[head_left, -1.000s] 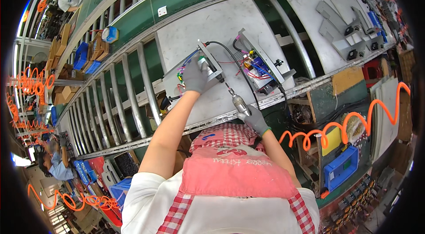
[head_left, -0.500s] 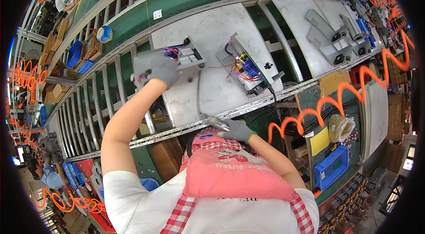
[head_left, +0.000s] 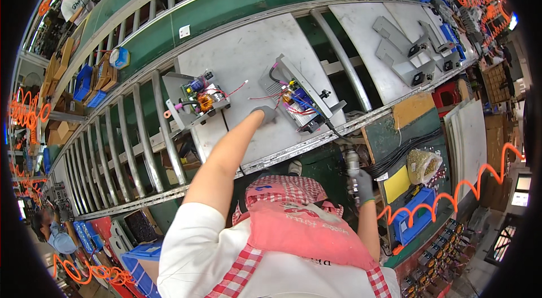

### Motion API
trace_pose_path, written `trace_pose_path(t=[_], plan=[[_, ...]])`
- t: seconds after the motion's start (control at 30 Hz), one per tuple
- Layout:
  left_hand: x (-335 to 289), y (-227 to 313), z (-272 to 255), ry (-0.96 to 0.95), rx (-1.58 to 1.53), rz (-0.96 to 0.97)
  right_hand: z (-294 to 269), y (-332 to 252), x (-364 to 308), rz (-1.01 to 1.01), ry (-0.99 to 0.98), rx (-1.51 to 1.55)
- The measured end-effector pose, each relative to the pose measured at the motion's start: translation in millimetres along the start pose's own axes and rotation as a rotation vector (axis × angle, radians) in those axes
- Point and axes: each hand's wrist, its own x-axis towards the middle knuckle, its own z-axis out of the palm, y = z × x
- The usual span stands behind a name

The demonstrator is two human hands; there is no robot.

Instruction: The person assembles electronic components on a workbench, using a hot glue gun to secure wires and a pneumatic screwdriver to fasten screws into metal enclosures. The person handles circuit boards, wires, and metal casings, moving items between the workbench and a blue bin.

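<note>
My left hand (head_left: pixel 265 114), in a grey glove, reaches over the white board (head_left: pixel 243 55) to the lower left side of an open electronics unit (head_left: pixel 302 100) with a finned metal part, coils and coloured wires. Its fingers are hidden, so I cannot tell whether they grip the unit. A second unit (head_left: pixel 197 97), with a bent metal plate and an orange-wound coil, rests at the board's left edge, apart from that hand. Below the conveyor edge at right, my gloved right hand (head_left: pixel 365 186) is closed around a silver air screwdriver (head_left: pixel 353 165), held roughly upright.
Metal rollers (head_left: pixel 132 128) run along the left. Grey metal brackets (head_left: pixel 415 52) lie on another board at right. A side bench holds black cables (head_left: pixel 409 151), a bag of small parts (head_left: pixel 423 165) and a blue bin (head_left: pixel 412 216). An orange coiled hose (head_left: pixel 435 211) stretches across the bin.
My left hand has left the left unit, which now stands turned around, and moved right to the other unit. My right hand has carried the air screwdriver right, away from the apron.
</note>
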Motion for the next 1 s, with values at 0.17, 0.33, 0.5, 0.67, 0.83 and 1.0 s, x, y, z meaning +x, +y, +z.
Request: trace_pose_path(t=[0.17, 0.33, 0.5, 0.67, 0.83, 1.0], plan=[[36.0, 22.5, 61.3, 0.234, -0.560, 0.035, -43.6, -36.5, -27.5, -0.178, 0.208, 0.016], [-63.1, 58.9, 14.9, -0.123, -1.444, -0.190, -37.8, -13.2, -30.7, -0.134, 0.105, 0.022], [-145.5, 109.9, -4.4, -0.177, -2.015, -0.337, -18.2, 13.0, -14.6, -0.084, -0.073, -0.049], [-123.9, 148.6, 3.7, -0.051, -2.488, -0.431, 0.8, 10.5, -5.5, -0.308, -0.188, -0.257], [-125.5, 132.5, 54.2, 0.043, -2.064, 0.129, 13.8, -18.7, -18.0, -0.196, -0.330, -0.208], [-173.6, 111.4, 78.6, 0.087, -2.074, 0.136, 26.6, -35.9, -25.0, -0.290, -0.424, -0.313]])
